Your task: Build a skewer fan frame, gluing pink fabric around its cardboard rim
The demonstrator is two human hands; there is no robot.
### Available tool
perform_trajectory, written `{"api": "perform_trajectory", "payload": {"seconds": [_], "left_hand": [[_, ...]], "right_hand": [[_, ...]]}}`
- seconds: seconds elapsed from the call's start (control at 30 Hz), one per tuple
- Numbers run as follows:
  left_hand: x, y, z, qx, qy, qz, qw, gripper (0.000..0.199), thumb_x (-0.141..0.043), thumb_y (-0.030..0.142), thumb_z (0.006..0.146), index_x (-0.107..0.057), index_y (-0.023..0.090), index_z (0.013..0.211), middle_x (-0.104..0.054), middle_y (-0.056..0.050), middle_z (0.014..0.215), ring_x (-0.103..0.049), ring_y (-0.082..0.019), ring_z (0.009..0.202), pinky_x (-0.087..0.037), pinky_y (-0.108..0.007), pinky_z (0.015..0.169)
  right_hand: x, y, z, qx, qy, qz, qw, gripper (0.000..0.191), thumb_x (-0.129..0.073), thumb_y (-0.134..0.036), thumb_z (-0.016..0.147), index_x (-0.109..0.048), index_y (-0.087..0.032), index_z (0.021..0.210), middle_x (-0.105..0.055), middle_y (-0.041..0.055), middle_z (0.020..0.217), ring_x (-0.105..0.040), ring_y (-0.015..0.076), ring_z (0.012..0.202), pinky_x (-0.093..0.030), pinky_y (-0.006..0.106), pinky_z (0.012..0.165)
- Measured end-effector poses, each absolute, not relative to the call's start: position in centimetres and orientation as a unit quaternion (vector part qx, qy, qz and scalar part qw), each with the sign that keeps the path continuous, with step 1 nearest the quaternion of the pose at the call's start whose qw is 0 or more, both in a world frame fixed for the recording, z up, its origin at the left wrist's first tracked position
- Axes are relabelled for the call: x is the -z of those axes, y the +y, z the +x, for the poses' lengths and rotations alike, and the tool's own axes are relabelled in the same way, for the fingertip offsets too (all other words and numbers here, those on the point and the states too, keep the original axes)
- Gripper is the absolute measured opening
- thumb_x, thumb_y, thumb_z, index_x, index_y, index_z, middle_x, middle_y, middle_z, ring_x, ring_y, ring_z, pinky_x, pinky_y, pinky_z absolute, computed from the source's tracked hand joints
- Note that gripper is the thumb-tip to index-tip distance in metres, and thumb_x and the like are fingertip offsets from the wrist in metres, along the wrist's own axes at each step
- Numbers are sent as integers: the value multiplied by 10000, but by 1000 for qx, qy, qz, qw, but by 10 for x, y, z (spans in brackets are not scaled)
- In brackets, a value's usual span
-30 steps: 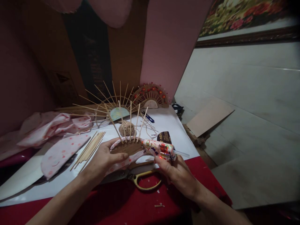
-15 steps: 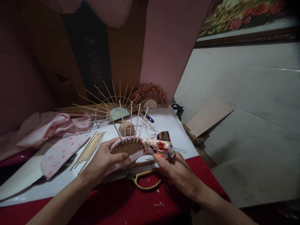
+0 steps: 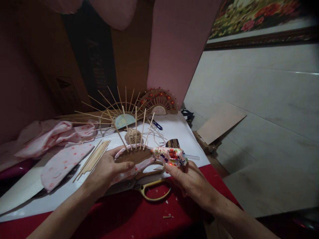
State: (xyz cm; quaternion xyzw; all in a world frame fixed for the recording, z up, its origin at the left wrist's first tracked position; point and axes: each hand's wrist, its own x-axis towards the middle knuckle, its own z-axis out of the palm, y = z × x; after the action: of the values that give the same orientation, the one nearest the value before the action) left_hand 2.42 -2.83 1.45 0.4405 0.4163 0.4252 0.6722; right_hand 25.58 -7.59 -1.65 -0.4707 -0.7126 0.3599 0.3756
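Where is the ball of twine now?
In the head view, the ball of twine sits left of centre on the white sheet, beyond the fabric-edged piece in the left hand.

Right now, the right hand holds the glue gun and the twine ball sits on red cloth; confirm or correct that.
Not red cloth: the head view shows the twine ball on the white surface. The right hand does hold the glue gun.

dim overall | upper left dark | glint on wall (image 3: 269, 86) | shadow below tan panel (image 3: 221, 122)
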Motion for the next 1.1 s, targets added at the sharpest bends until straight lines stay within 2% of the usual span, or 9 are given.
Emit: {"api": "perform_trajectory", "payload": {"seconds": [0.2, 0.43, 0.63, 0.97, 1.1], "left_hand": [[-11, -28, 25, -422, 407, 428, 688, 351, -752, 95, 586, -712, 173, 926, -759, -61, 916, -706, -250, 808, -570, -280, 677], [-4, -25, 21, -411, 418, 460, 667, 380, -746, 114, 606, -689, 181, 976, -755, -58, 932, -696, -249, 839, -562, -269, 676], [-2, -24, 21, -408, 423, 455, 669, 402, -759, 129, 597, -678, 174, 988, -753, -71, 934, -700, -252, 816, -568, -285, 666], [-7, -27, 20, -425, 416, 464, 657, 335, -763, 120, 586, -714, 200, 907, -759, -27, 885, -697, -232, 831, -555, -246, 665], [-3, -24, 19, -414, 422, 480, 648, 375, -764, 149, 600, -698, 210, 964, -755, -36, 919, -691, -235, 851, -546, -270, 715]], "right_hand": [[17, -75, 260, -343, -730, -467, 362, 270, -499, -406, 863, -680, -236, 969, -645, 59, 824, -576, 225, 828, -478, 334, 704], [14, -73, 258, -319, -753, -464, 339, 302, -441, -371, 896, -655, -251, 1072, -646, 61, 863, -578, 225, 895, -478, 332, 741], [13, -73, 257, -292, -768, -458, 340, 340, -428, -369, 906, -603, -220, 1158, -637, 76, 982, -554, 232, 956, -458, 365, 821], [16, -76, 260, -283, -771, -463, 334, 299, -439, -382, 898, -641, -205, 1030, -618, 60, 807, -566, 204, 822, -479, 321, 720], [9, -75, 255, -279, -773, -462, 334, 292, -430, -373, 903, -648, -204, 997, -609, 54, 793, -563, 189, 794, -475, 306, 702]]}}
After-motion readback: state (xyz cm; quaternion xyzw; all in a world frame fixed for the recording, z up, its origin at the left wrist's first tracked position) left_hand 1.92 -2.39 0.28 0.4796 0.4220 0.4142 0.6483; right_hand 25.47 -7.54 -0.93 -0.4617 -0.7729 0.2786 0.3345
